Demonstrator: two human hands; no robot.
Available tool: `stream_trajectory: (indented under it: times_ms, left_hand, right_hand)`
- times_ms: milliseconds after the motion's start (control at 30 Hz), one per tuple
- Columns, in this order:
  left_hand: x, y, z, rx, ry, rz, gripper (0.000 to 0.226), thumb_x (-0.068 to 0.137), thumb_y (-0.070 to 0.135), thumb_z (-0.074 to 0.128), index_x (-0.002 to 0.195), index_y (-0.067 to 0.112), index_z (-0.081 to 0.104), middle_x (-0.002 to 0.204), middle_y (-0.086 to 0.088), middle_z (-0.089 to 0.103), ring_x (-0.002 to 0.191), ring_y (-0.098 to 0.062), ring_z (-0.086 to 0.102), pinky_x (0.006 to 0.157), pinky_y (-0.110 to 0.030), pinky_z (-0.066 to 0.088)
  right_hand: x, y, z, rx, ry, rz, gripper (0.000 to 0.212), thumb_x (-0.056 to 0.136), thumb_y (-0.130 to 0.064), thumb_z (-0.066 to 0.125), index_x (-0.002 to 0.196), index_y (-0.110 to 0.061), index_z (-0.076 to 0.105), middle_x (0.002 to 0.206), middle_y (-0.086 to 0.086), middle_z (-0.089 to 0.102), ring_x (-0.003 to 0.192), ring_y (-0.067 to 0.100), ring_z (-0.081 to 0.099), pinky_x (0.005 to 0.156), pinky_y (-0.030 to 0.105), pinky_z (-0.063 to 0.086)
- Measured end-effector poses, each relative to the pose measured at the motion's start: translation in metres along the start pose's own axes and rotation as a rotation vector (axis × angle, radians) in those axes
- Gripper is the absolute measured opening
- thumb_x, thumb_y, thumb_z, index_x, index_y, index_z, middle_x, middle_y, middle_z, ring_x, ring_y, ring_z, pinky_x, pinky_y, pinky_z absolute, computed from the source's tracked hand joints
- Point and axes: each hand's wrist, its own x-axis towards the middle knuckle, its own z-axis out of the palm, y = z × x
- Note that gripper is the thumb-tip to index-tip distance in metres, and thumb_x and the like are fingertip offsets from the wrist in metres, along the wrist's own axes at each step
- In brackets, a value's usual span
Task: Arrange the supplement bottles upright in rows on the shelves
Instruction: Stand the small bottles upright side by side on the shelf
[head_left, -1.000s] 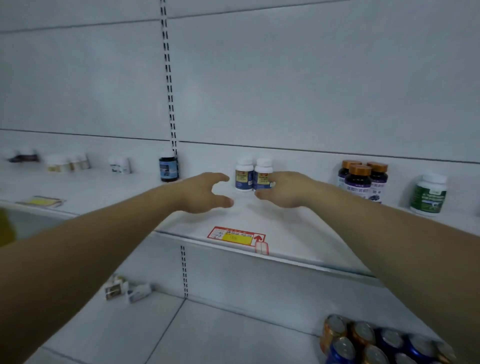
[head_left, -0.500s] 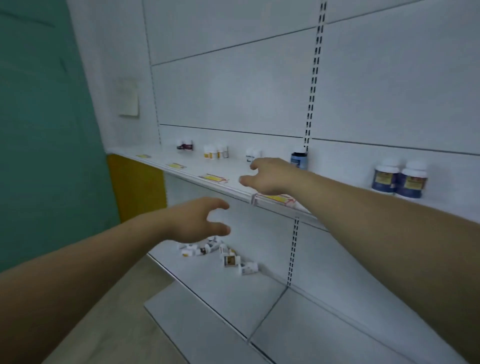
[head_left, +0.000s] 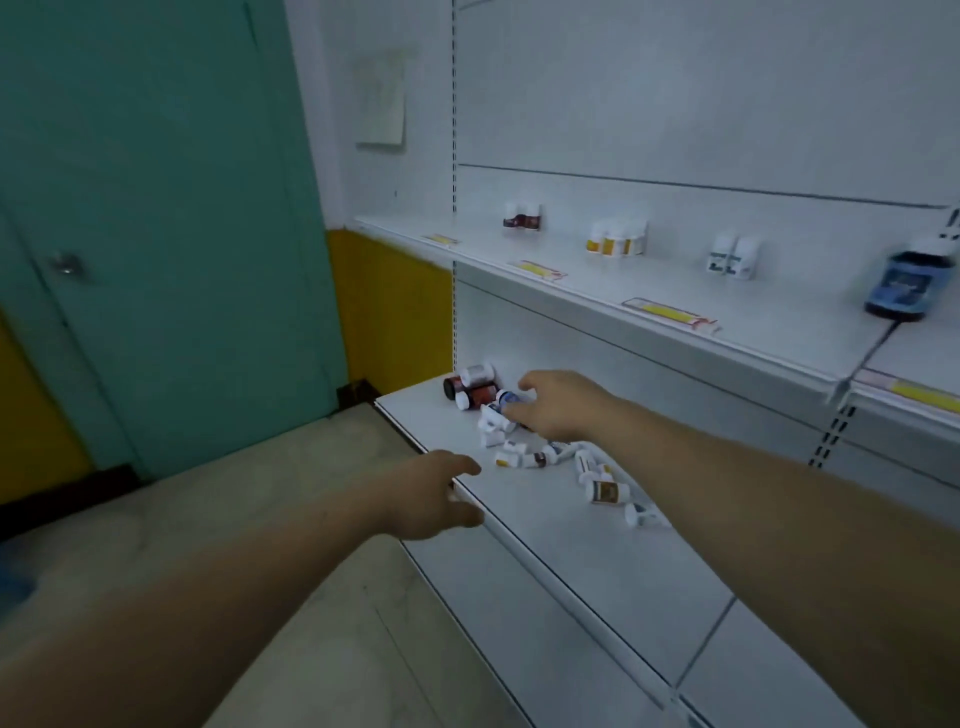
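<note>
The upper shelf (head_left: 805, 322) holds upright bottles (head_left: 618, 239); toppled supplement bottles (head_left: 540, 458) litter the lower shelf (head_left: 597, 561). The right hand (head_left: 563, 405) reaches among them, grip around a blue-labelled bottle (head_left: 506, 398) (whether clamped cannot be told); the left hand (head_left: 431, 493), fingers apart, hovers at the shelf's edge.

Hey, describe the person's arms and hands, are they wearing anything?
The left forearm and right forearm are bare, no sleeves in view. The left hand and right hand are ungloved; no watch, ring or bracelet shows, though the picture is slightly blurred.
</note>
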Motion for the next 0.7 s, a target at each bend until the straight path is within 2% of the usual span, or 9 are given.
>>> stream_trajectory:
  times_ms: [167, 300, 400, 500, 567, 700]
  left_hand:
    - [0.089, -0.046, 0.013, 0.012, -0.052, -0.012, 0.065, 0.085, 0.053, 0.057, 0.141, 0.031, 0.034, 0.150, 0.004, 0.031, 0.130, -0.017, 0.038, 0.102, -0.028, 0.032]
    - [0.165, -0.083, 0.021, 0.003, -0.134, -0.043, 0.064, 0.086, 0.052, 0.057, 0.141, 0.029, 0.035, 0.150, 0.002, 0.030, 0.133, -0.018, 0.036, 0.109, -0.032, 0.031]
    - [0.217, -0.114, 0.022, -0.026, -0.190, -0.048, 0.063, 0.086, 0.051, 0.057, 0.141, 0.029, 0.035, 0.149, 0.002, 0.031, 0.132, -0.016, 0.037, 0.106, -0.028, 0.031]
    - [0.268, -0.141, 0.020, -0.021, -0.242, -0.037, 0.063, 0.087, 0.052, 0.056, 0.141, 0.029, 0.034, 0.150, 0.002, 0.030, 0.131, -0.016, 0.038, 0.103, -0.027, 0.032]
    - [0.303, -0.157, 0.018, -0.018, -0.277, -0.009, 0.064, 0.087, 0.051, 0.056, 0.142, 0.028, 0.033, 0.150, 0.000, 0.029, 0.129, -0.018, 0.040, 0.103, -0.028, 0.034]
    - [0.370, -0.193, 0.020, 0.029, -0.362, 0.077, 0.066, 0.088, 0.050, 0.056, 0.144, 0.027, 0.030, 0.152, -0.001, 0.026, 0.135, -0.019, 0.032, 0.108, -0.031, 0.030]
  right_hand:
    - [0.075, 0.043, 0.046, 0.041, -0.057, 0.103, 0.054, 0.086, -0.060, 0.050, 0.123, -0.020, 0.053, 0.120, 0.005, 0.058, 0.089, 0.020, 0.048, 0.068, 0.029, 0.033]
    - [0.136, 0.075, 0.078, 0.136, -0.121, 0.196, 0.038, 0.088, -0.053, 0.048, 0.111, -0.023, 0.055, 0.108, 0.006, 0.063, 0.085, 0.020, 0.056, 0.060, 0.028, 0.038]
    - [0.177, 0.095, 0.102, 0.184, -0.140, 0.276, 0.049, 0.089, -0.050, 0.050, 0.128, -0.019, 0.051, 0.120, 0.009, 0.060, 0.101, 0.025, 0.057, 0.077, 0.030, 0.045]
    - [0.206, 0.108, 0.126, 0.194, -0.172, 0.368, 0.060, 0.090, -0.051, 0.050, 0.138, -0.017, 0.042, 0.135, 0.011, 0.052, 0.118, 0.027, 0.051, 0.092, 0.032, 0.042]
    - [0.222, 0.114, 0.141, 0.203, -0.185, 0.408, 0.060, 0.090, -0.052, 0.050, 0.137, -0.015, 0.043, 0.136, 0.012, 0.050, 0.120, 0.028, 0.049, 0.094, 0.033, 0.041]
    - [0.254, 0.116, 0.171, 0.203, -0.149, 0.536, 0.060, 0.089, -0.053, 0.049, 0.136, -0.016, 0.045, 0.136, 0.010, 0.051, 0.120, 0.027, 0.050, 0.093, 0.032, 0.040]
